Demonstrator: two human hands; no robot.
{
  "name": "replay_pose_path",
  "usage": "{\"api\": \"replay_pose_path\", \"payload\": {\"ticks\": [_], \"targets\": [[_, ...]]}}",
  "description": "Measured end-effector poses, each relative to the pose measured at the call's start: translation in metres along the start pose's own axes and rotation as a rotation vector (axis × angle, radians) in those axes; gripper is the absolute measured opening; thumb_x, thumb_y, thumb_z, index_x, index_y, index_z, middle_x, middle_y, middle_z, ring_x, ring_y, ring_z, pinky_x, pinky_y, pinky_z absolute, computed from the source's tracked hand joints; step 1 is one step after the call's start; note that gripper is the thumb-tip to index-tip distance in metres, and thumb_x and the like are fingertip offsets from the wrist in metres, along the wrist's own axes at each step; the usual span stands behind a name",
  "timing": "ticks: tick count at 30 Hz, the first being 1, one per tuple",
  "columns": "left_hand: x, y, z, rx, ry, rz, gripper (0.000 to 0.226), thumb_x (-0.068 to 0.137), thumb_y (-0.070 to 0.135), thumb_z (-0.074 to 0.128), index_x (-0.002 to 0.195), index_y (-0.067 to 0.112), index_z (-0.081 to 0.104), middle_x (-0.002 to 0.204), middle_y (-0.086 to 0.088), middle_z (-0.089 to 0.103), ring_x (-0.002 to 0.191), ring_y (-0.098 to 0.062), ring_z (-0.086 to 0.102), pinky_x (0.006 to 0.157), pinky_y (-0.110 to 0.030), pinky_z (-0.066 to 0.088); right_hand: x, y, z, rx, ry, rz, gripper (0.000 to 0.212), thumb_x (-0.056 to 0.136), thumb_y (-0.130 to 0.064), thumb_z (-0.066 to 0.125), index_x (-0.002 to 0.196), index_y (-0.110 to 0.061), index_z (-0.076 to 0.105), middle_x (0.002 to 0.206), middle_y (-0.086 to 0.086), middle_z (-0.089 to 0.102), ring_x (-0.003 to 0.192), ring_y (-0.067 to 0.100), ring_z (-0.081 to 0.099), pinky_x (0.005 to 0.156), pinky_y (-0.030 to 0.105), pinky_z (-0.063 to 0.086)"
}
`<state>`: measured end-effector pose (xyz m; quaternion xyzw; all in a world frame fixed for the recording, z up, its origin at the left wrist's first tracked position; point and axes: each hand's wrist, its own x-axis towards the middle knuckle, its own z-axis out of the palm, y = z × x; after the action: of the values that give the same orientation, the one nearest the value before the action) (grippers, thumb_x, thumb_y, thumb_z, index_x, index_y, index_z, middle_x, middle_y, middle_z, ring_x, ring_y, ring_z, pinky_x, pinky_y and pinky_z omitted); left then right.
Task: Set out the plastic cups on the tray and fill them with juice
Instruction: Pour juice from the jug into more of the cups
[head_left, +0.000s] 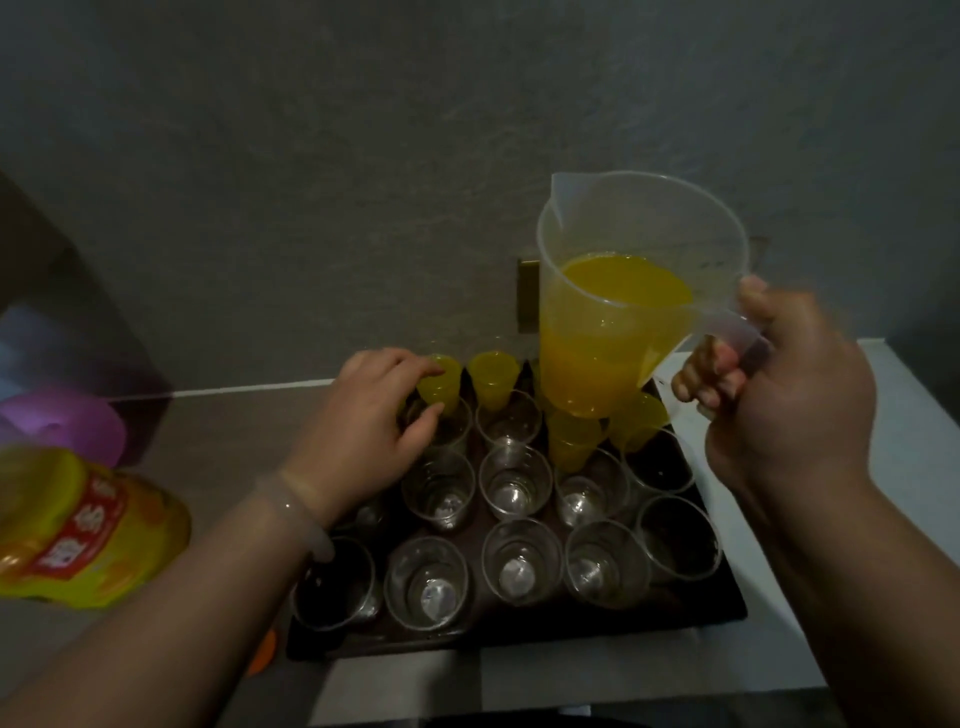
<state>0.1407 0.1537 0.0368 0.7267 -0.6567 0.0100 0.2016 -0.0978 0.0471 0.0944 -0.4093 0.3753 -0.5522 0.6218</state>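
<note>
A dark tray (519, 631) on the counter carries several clear plastic cups (522, 561) in rows. Several cups in the far rows hold orange juice; one is the filled cup (492, 383), another the far-left filled cup (439, 387). My left hand (371, 431) reaches over the tray's left side and pinches that far-left filled cup between thumb and fingers. My right hand (784, 395) grips the handle of a clear plastic jug (623, 312), about half full of orange juice and held upright above the tray's far right cups.
A yellow juice bottle (78, 525) lies at the left on the counter, with a purple object (67, 423) behind it. An orange cap (265, 652) sits by the tray's near left corner. A grey wall rises right behind the tray. The counter's right edge is near the tray.
</note>
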Motion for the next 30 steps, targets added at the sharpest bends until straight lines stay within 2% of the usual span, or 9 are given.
{"api": "replay_pose_path", "payload": {"ticks": [2, 4, 7, 12, 17, 20, 22, 25, 30], "targets": [[0.009, -0.001, 0.005, -0.008, -0.111, 0.011, 0.049, 0.083, 0.047, 0.046, 0.117, 0.015, 0.062, 0.109, -0.005, 0.062, 0.1, -0.026, 0.056, 0.088, -0.033, 0.044, 0.002, 0.002, 0.002, -0.027, 0.027, 0.003, 0.054, 0.092, -0.022, 0.048, 0.038, -0.017, 0.05, 0.038, -0.003, 0.036, 0.038, 0.015, 0.034, 0.05, 0.034, 0.031], [0.018, -0.002, 0.011, -0.001, -0.193, 0.063, 0.044, 0.084, 0.043, 0.056, 0.119, 0.017, 0.061, 0.112, -0.004, 0.062, 0.101, -0.026, 0.056, 0.088, -0.038, 0.049, 0.003, 0.005, 0.004, -0.04, 0.06, 0.013, 0.057, 0.092, -0.022, 0.048, 0.036, -0.018, 0.049, 0.038, -0.004, 0.037, 0.038, 0.015, 0.035, 0.051, 0.034, 0.032], [0.033, -0.004, 0.02, 0.053, -0.296, 0.154, 0.041, 0.083, 0.027, 0.069, 0.122, 0.018, 0.06, 0.119, -0.005, 0.059, 0.107, -0.027, 0.052, 0.09, -0.042, 0.047, 0.004, 0.008, 0.007, -0.051, 0.093, 0.01, 0.057, 0.092, -0.024, 0.049, 0.036, -0.018, 0.047, 0.037, -0.003, 0.037, 0.038, 0.015, 0.036, 0.051, 0.033, 0.033], [0.051, -0.005, 0.025, 0.046, -0.382, 0.236, 0.047, 0.086, 0.023, 0.065, 0.131, 0.019, 0.054, 0.13, -0.003, 0.054, 0.117, -0.026, 0.046, 0.096, -0.047, 0.043, 0.007, 0.014, 0.012, -0.043, 0.132, -0.001, 0.059, 0.094, -0.02, 0.048, 0.035, -0.018, 0.047, 0.037, -0.002, 0.038, 0.037, 0.016, 0.036, 0.046, 0.03, 0.032], [0.064, -0.003, 0.027, 0.072, -0.504, 0.255, 0.064, 0.084, 0.018, 0.064, 0.143, 0.028, 0.04, 0.145, 0.004, 0.04, 0.124, -0.023, 0.037, 0.103, -0.043, 0.037, 0.017, 0.011, 0.006, -0.076, 0.092, -0.02, 0.05, 0.085, -0.03, 0.053, 0.036, -0.017, 0.051, 0.039, -0.005, 0.041, 0.04, 0.014, 0.039, 0.055, 0.037, 0.035], [0.071, 0.003, 0.026, 0.089, -0.592, 0.246, 0.073, 0.083, 0.016, 0.063, 0.147, 0.031, 0.031, 0.15, 0.008, 0.033, 0.126, -0.022, 0.033, 0.105, -0.036, 0.034, 0.023, 0.007, 0.002, -0.085, 0.063, -0.017, 0.045, 0.08, -0.033, 0.053, 0.038, -0.018, 0.051, 0.038, -0.004, 0.04, 0.04, 0.015, 0.038, 0.056, 0.038, 0.035], [0.074, 0.008, 0.026, 0.115, -0.644, 0.247, 0.076, 0.084, 0.018, 0.063, 0.148, 0.034, 0.026, 0.151, 0.011, 0.029, 0.129, -0.02, 0.03, 0.107, -0.034, 0.032, 0.025, 0.006, 0.0, -0.088, 0.027, -0.014, 0.048, 0.084, -0.031, 0.051, 0.038, -0.019, 0.051, 0.038, -0.004, 0.039, 0.04, 0.014, 0.038, 0.055, 0.037, 0.035], [0.078, 0.013, 0.029, 0.152, -0.684, 0.253, 0.079, 0.084, 0.024, 0.066, 0.149, 0.037, 0.022, 0.152, 0.013, 0.027, 0.132, -0.019, 0.027, 0.109, -0.038, 0.032, 0.027, 0.005, -0.002, -0.07, 0.027, 0.011, 0.057, 0.093, -0.023, 0.048, 0.036, -0.019, 0.049, 0.037, -0.004, 0.038, 0.036, 0.013, 0.036, 0.051, 0.034, 0.033], [0.079, 0.018, 0.031, 0.212, -0.709, 0.25, 0.079, 0.085, 0.028, 0.065, 0.149, 0.038, 0.02, 0.153, 0.015, 0.025, 0.135, -0.021, 0.023, 0.109, -0.04, 0.032, 0.028, 0.005, -0.003, -0.058, 0.007, 0.033, 0.056, 0.095, -0.021, 0.047, 0.039, -0.019, 0.047, 0.038, -0.003, 0.038, 0.037, 0.013, 0.036, 0.049, 0.031, 0.033]]}}
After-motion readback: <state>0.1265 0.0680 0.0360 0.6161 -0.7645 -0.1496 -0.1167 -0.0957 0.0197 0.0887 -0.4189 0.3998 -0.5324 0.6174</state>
